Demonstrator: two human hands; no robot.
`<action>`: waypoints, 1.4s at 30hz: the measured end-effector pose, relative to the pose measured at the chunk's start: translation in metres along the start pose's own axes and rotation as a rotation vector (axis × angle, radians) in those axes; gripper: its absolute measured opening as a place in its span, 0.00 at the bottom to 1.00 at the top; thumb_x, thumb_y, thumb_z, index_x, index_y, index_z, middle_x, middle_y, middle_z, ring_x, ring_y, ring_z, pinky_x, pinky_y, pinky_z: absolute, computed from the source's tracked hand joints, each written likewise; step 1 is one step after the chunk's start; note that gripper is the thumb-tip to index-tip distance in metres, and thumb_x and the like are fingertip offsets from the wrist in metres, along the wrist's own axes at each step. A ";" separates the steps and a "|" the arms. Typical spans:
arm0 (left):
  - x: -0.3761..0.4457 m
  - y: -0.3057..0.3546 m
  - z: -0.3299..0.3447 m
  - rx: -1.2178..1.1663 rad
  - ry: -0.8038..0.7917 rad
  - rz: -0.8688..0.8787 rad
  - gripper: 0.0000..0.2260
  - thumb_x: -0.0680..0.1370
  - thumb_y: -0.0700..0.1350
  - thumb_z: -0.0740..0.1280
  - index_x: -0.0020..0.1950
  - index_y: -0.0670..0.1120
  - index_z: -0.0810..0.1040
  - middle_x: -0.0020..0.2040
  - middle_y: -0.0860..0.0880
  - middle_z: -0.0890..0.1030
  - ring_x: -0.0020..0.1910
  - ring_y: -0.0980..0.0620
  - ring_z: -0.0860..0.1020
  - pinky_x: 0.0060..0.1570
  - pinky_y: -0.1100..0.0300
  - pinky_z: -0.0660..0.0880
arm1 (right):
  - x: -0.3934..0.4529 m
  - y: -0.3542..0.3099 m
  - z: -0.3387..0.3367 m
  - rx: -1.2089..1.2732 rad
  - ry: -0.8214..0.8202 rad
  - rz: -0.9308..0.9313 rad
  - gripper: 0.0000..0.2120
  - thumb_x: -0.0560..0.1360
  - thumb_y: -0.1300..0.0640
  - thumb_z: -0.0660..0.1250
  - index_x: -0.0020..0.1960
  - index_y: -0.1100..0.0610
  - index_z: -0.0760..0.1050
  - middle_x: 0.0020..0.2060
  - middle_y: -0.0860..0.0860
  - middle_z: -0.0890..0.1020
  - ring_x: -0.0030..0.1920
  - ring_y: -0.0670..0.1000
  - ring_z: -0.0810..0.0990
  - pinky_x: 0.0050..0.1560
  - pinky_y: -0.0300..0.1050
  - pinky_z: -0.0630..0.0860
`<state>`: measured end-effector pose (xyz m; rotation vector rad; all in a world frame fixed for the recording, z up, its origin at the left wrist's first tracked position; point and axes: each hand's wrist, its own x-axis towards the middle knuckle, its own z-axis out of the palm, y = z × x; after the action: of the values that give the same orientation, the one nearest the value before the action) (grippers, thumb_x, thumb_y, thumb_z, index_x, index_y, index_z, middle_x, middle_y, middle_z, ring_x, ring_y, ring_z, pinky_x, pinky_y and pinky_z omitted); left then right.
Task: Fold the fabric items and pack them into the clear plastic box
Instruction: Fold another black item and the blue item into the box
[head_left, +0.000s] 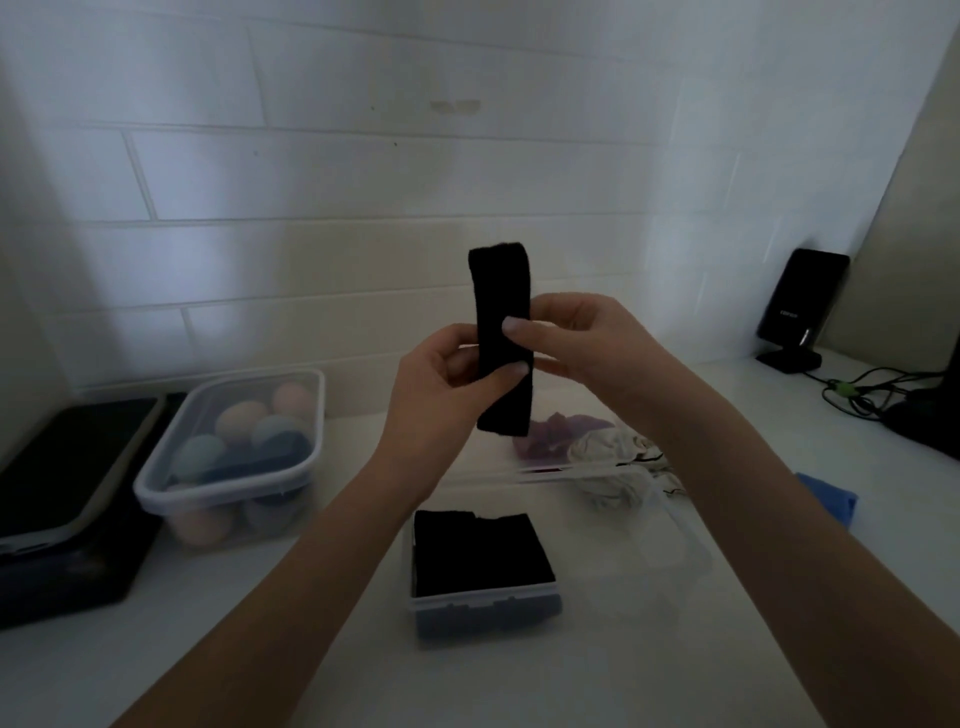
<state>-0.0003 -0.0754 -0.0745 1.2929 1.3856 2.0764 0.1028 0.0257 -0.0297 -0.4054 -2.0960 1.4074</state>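
A narrow black fabric strip (503, 291), folded lengthwise, stands upright in the air in front of the tiled wall. My left hand (441, 395) pinches its lower half between thumb and fingers. My right hand (587, 348) pinches its middle from the right, thumb on the front. Below them on the white counter sits the clear plastic box (483, 597) with folded black fabric (480, 553) on top of something blue inside. A purple fabric item (545, 434) and a crumpled white one (618, 457) lie behind the box, and a blue cloth (831, 501) shows beside my right forearm.
A lidded clear container (228, 452) of pastel balls stands at the left, beside a dark tray-like stack (67, 499). A clear lid (649, 551) lies right of the box. A black speaker (795, 312) and cables (872, 389) occupy the back right corner.
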 end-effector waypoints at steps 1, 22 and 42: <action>0.000 0.000 -0.001 0.019 0.013 0.007 0.10 0.70 0.32 0.71 0.44 0.47 0.78 0.34 0.55 0.85 0.36 0.58 0.83 0.38 0.68 0.76 | -0.001 -0.001 0.001 -0.022 -0.002 -0.021 0.10 0.68 0.51 0.74 0.48 0.51 0.83 0.42 0.51 0.86 0.46 0.47 0.84 0.57 0.48 0.75; 0.015 0.000 -0.015 -0.221 0.051 -0.382 0.17 0.78 0.55 0.59 0.46 0.45 0.80 0.37 0.49 0.85 0.38 0.52 0.84 0.33 0.59 0.80 | -0.005 0.000 0.009 -0.358 0.037 -0.330 0.12 0.67 0.66 0.74 0.50 0.58 0.82 0.45 0.51 0.84 0.46 0.41 0.82 0.48 0.32 0.77; 0.007 -0.006 -0.009 -0.041 -0.070 -0.143 0.13 0.76 0.30 0.60 0.55 0.41 0.78 0.42 0.46 0.83 0.38 0.53 0.83 0.39 0.64 0.80 | 0.000 0.006 0.013 -0.354 0.167 -0.213 0.10 0.72 0.50 0.69 0.37 0.54 0.75 0.38 0.45 0.78 0.39 0.41 0.77 0.38 0.26 0.70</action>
<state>-0.0126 -0.0735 -0.0770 1.2021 1.3569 1.9365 0.0947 0.0186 -0.0386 -0.4073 -2.1763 0.8530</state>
